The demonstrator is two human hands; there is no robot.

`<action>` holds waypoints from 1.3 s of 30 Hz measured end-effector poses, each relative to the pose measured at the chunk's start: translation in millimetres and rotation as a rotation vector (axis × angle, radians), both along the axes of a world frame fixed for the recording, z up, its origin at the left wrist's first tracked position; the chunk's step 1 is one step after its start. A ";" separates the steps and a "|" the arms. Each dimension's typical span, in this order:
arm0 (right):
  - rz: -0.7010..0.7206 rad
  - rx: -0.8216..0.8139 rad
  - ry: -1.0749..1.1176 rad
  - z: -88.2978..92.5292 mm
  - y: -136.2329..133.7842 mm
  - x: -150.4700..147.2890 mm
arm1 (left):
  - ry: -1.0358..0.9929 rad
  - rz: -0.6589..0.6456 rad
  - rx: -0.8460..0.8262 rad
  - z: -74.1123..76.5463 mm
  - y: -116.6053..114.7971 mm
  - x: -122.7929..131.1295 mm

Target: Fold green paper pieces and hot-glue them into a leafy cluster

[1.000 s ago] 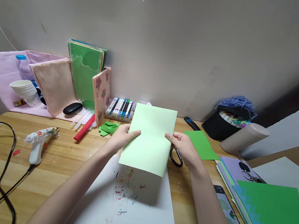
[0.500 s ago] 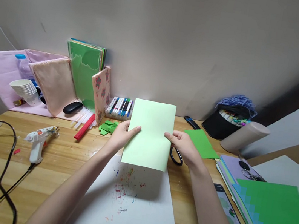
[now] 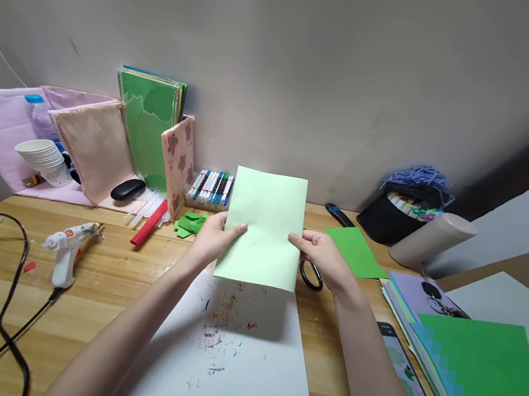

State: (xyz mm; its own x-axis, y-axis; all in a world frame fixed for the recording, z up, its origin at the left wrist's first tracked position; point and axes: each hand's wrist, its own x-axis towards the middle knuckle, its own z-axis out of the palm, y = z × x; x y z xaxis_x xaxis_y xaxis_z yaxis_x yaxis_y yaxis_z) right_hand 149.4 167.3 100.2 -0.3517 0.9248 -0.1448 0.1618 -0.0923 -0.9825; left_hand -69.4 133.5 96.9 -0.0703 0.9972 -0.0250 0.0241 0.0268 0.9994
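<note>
Light green paper [image 3: 264,225] between the hands [image 3: 211,241] [image 3: 322,255], above a white sheet [image 3: 242,390].

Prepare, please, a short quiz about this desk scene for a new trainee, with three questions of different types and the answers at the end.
1. True or false: As the person sees it, the glue gun is to the left of the white paper.

2. Choose one. What do the left hand and the right hand both hold?
a) the red strip
b) the pale green sheet
c) the phone

3. Fill in the missing word: The cap of the bottle near the white cups is ____.

Key:
1. True
2. b
3. blue
</note>
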 end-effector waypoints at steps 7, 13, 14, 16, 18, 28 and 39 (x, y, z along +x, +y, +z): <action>0.033 0.024 -0.044 -0.1 -1.1 -0.5 | -0.004 0.029 -0.018 -6.7 3.6 -2.3; -0.061 0.034 -0.058 -3.3 3.3 0.6 | -0.083 -0.102 -0.084 -9.4 3.6 -6.1; -0.066 0.020 -0.054 -5.0 4.5 0.8 | -0.092 -0.127 -0.104 -10.0 3.9 -6.8; -0.040 -0.024 -0.031 -9.6 6.6 0.8 | -0.089 -0.132 -0.124 -11.8 5.2 -7.9; 0.022 -0.076 -0.009 -15.3 8.4 0.2 | -0.055 -0.080 -0.110 -13.9 6.9 -8.7; 0.094 -0.145 -0.067 -26.9 9.2 -12.7 | 0.041 0.051 -0.019 -24.5 15.7 -14.4; 0.128 -0.146 -0.002 -31.1 6.4 -20.4 | 0.068 0.091 -0.006 -29.4 19.3 -25.4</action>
State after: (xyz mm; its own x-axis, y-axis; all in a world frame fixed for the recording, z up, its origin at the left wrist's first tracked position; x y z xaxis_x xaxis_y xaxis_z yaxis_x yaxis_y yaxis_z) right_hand 129.0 173.7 69.2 -0.4645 0.8418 -0.2751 0.1829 -0.2128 -0.9598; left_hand -94.8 152.8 67.5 -0.1624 0.9864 -0.0232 0.0889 0.0381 0.9953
